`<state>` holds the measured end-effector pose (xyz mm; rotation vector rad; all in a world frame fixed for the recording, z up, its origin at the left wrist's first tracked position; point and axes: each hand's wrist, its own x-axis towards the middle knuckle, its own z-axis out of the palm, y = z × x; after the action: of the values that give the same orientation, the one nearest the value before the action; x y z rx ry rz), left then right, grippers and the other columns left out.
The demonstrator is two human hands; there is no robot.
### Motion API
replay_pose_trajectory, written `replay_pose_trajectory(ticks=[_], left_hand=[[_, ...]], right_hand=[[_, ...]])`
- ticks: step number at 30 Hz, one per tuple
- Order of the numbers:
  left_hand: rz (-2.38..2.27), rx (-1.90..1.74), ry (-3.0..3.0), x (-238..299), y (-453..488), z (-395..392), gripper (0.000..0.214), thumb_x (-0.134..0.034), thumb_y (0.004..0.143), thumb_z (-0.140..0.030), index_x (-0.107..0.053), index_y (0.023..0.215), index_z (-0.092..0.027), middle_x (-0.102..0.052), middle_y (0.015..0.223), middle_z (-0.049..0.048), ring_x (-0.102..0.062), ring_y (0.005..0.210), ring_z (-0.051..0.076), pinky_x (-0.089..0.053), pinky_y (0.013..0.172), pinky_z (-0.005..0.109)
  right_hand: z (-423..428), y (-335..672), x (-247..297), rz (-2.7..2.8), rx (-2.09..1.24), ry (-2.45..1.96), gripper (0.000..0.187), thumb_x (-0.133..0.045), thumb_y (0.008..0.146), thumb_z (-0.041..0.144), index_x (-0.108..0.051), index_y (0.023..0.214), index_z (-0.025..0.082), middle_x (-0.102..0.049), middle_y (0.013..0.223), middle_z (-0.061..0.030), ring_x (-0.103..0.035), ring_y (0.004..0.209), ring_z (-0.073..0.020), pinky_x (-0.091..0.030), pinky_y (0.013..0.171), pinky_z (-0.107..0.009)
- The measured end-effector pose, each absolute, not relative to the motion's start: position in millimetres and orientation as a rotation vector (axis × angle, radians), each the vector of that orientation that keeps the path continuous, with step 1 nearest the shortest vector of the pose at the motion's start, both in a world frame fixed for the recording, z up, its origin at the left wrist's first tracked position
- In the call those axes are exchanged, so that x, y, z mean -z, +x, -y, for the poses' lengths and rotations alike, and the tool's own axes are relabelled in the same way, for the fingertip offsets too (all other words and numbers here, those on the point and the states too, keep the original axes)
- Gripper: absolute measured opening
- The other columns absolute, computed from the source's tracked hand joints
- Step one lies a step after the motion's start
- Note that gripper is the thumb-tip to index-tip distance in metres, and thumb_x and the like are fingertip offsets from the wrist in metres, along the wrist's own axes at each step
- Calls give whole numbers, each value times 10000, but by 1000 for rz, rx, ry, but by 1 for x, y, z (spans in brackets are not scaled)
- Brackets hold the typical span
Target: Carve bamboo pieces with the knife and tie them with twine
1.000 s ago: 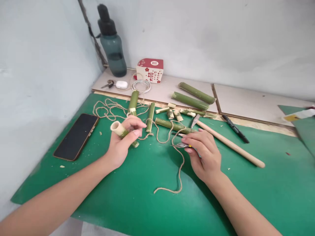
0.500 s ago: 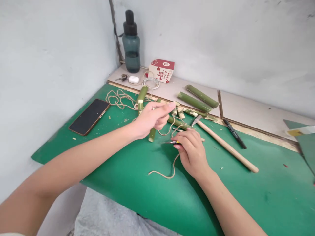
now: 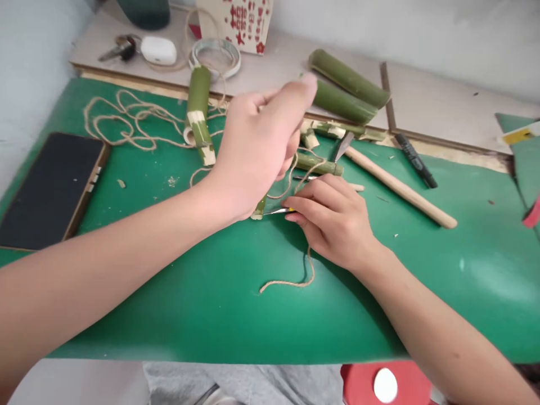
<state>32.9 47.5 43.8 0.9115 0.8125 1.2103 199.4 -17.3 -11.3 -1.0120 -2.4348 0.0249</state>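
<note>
My left hand (image 3: 265,146) is curled closed with the thumb stretched over the fist, above a short green bamboo piece (image 3: 259,211); whatever its fingers grip is hidden. Lower right, my right hand (image 3: 333,219) pinches a small pointed blade (image 3: 276,211) with a yellow part by the fingers. The blade points left, close to the bamboo end. From beneath the right hand a loose end of twine (image 3: 291,283) trails over the green mat (image 3: 189,315). Behind that hand lie another bamboo stick (image 3: 318,165) and a thin metal tip (image 3: 304,178), mostly covered.
A hammer (image 3: 400,187) and a black marker (image 3: 415,160) lie right. Bamboo lengths (image 3: 350,79) rest on the back ledge, near a tape roll (image 3: 234,62), white case (image 3: 158,50) and keys (image 3: 122,49). Left are tangled twine (image 3: 130,121), joined bamboo (image 3: 198,93) and a phone (image 3: 50,191).
The view has come closer and tilted down, so the bottle is mostly out of frame. The blade's tip now appears beside the bamboo end. Both hands keep much the same pose.
</note>
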Motion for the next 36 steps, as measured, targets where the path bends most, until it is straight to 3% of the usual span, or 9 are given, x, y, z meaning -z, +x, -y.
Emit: replay_pose_trajectory(ticks=[6, 11, 13, 17, 23, 30, 36], left_hand=[[-800, -1271, 1118, -48, 33, -35, 583, -526, 1040, -185, -225, 541, -204, -200, 613, -14, -280, 487, 48, -209, 451, 266], [-634, -1280, 1274, -57, 30, -14, 686, -502, 1007, -635, -232, 556, -195, -144, 641, -5, -263, 508, 53, -184, 472, 251], [-613, -1281, 1285, -55, 29, -12, 672, -484, 992, -677, -257, 582, -196, -158, 656, -7, -268, 489, 50, -177, 467, 257], [-606, -1293, 1397, -45, 25, -13, 614, -496, 1029, -581, -289, 603, -190, -194, 667, -13, -262, 474, 53, -168, 468, 303], [-617, -1252, 1400, -38, 20, -8, 564, -723, 948, -333, -386, 519, -188, -217, 532, -45, -251, 432, 78, -166, 440, 332], [-583, -1215, 1339, -34, 18, -12, 540, -727, 939, -343, -431, 515, -185, -290, 469, -48, -266, 406, 70, -188, 406, 285], [-630, -1162, 1249, -37, 20, -13, 546, -707, 957, -408, -434, 537, -191, -343, 477, -30, -254, 443, 82, -168, 448, 326]], right_hand=[[23, 201, 15, 2431, -48, -1018, 202, -557, 1053, 315, -728, 1134, 247, -670, 939, -63, -582, 844, -215, -453, 743, -388], [28, 202, 20, 2410, -32, -1029, 280, -489, 1079, 351, -738, 1172, 263, -650, 936, -71, -578, 841, -218, -468, 754, -398], [28, 199, 19, 2404, -44, -1033, 288, -480, 1082, 335, -749, 1137, 251, -651, 926, -73, -570, 839, -215, -464, 748, -393], [27, 192, 17, 2419, -67, -1049, 291, -479, 1082, 308, -755, 1034, 232, -659, 911, -65, -560, 872, -219, -446, 764, -388], [27, 188, 18, 2474, -23, -1076, 270, -516, 1069, 282, -749, 967, 192, -657, 894, -67, -488, 827, -209, -358, 725, -370], [26, 194, 20, 2474, 70, -973, 247, -537, 1067, 286, -747, 997, 177, -656, 863, -52, -462, 809, -203, -333, 702, -363], [28, 193, 17, 2402, 6, -994, 226, -542, 1062, 250, -755, 1026, 184, -693, 881, -53, -468, 795, -198, -368, 703, -360]])
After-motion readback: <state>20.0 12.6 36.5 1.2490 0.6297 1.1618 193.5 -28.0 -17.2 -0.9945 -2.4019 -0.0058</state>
